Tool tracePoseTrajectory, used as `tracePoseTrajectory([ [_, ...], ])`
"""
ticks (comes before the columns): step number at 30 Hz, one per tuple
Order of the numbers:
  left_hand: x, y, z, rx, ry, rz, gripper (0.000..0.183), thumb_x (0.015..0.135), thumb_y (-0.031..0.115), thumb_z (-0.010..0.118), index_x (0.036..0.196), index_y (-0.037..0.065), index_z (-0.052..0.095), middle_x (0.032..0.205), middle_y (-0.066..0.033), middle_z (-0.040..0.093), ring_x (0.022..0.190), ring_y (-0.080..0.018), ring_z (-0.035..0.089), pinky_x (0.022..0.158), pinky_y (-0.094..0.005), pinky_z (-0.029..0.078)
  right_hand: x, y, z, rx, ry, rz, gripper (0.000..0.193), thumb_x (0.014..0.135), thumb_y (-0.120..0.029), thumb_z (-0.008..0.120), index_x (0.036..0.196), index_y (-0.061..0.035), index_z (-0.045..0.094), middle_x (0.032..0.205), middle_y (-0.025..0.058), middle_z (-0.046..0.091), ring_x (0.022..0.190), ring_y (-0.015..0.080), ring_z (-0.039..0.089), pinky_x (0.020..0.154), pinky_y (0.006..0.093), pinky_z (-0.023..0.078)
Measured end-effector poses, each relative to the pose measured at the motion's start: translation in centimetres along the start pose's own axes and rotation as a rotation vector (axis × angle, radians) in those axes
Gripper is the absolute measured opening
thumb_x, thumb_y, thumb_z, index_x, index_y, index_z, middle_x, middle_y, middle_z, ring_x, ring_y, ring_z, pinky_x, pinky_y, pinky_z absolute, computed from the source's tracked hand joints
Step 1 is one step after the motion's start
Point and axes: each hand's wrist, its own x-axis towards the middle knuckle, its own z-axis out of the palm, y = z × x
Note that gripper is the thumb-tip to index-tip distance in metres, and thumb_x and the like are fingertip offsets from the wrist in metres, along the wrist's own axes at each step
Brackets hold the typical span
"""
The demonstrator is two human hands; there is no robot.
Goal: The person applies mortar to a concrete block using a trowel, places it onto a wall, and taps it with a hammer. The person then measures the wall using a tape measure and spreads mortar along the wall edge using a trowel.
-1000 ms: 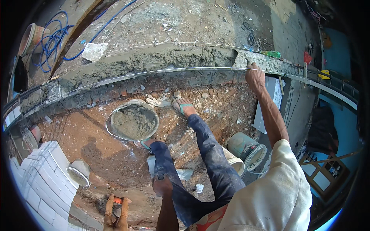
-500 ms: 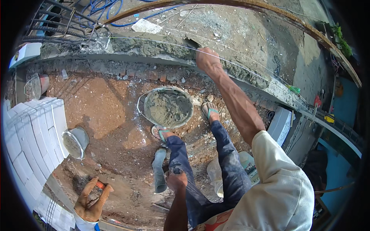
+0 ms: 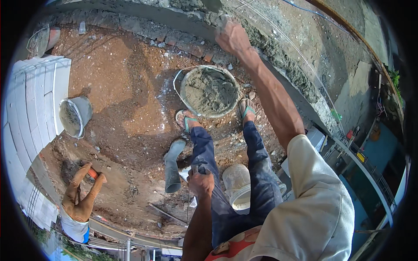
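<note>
My right hand [image 3: 233, 38] is closed at the mortar-topped wall, at the upper middle. A flat grey trowel blade [image 3: 212, 5] shows beyond its fingers; the handle is hidden in the grip. Wet mortar [image 3: 212, 18] lies against the fingers and along the wall top. My left hand [image 3: 201, 182] is a fist beside my left thigh, around something dark that I cannot make out. Before my feet stands a wide bucket of grey mortar [image 3: 210, 92], its wire handle dropped to the left side.
A grey boot-shaped pipe piece [image 3: 173, 165] lies left of my leg, a whitish bucket [image 3: 237, 185] between my legs. Farther left are a mortar pail [image 3: 76, 116] and stacked white blocks [image 3: 37, 95]. A co-worker [image 3: 80, 204] bends low there, hands at an orange-red object. A string [image 3: 300, 50] runs along the wall.
The view has tilted down, so the wall sits higher in the picture. My right hand has shifted slightly along the wall, its trowel blade now pointing away. The left fist stays by my thigh.
</note>
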Motion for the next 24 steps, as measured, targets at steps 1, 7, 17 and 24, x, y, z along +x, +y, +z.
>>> tracePoseTrajectory([
  [1, 0.1, -1.2, 0.0, 0.003, -0.013, -0.041, 0.065, 0.085, 0.042, 0.074, 0.136, 0.005, 0.063, 0.136, -0.0155, 0.064, 0.127, -0.0352, 0.061, 0.107, -0.0477, 0.051, -4.2, -1.1, -0.4, 0.112, -0.007, -0.01, 0.028, 0.093, -0.021, 0.063, 0.109, 0.0013, 0.064, 0.097, 0.0273, 0.072, 0.083, 0.043, 0.075, 0.073, 0.0503, 0.061],
  [7, 0.8, -2.7, 2.8, -0.022, 0.081, -0.009, 0.057, 0.079, 0.04, 0.072, 0.128, 0.014, 0.066, 0.131, -0.0099, 0.063, 0.116, -0.0342, 0.064, 0.097, -0.0501, 0.054, -21.3, -2.2, -4.0, 0.041, -0.598, 0.214, 0.026, 0.094, -0.022, 0.063, 0.107, -0.0009, 0.069, 0.1, 0.0278, 0.074, 0.091, 0.0424, 0.076, 0.076, 0.0518, 0.061],
  [17, 0.6, -4.8, 4.2, -0.112, 0.077, 0.021, 0.056, 0.082, 0.034, 0.073, 0.133, 0.012, 0.065, 0.136, -0.0102, 0.062, 0.121, -0.0351, 0.061, 0.099, -0.0501, 0.051, -24.3, -3.4, 13.3, -0.332, -1.158, -0.202, 0.018, 0.092, -0.019, 0.069, 0.098, -0.0044, 0.078, 0.104, 0.0122, 0.078, 0.095, 0.0275, 0.078, 0.077, 0.0406, 0.064],
  [24, 1.0, -5.1, 2.9, -0.099, 0.063, 0.041, 0.056, 0.082, 0.034, 0.073, 0.133, 0.012, 0.064, 0.136, -0.01, 0.062, 0.123, -0.0353, 0.06, 0.101, -0.0507, 0.05, -29.8, -3.6, 18.3, 0.258, -0.844, 0.189, 0.023, 0.091, -0.024, 0.067, 0.081, -0.0051, 0.077, 0.076, 0.0116, 0.07, 0.076, 0.0309, 0.072, 0.069, 0.0472, 0.059],
])
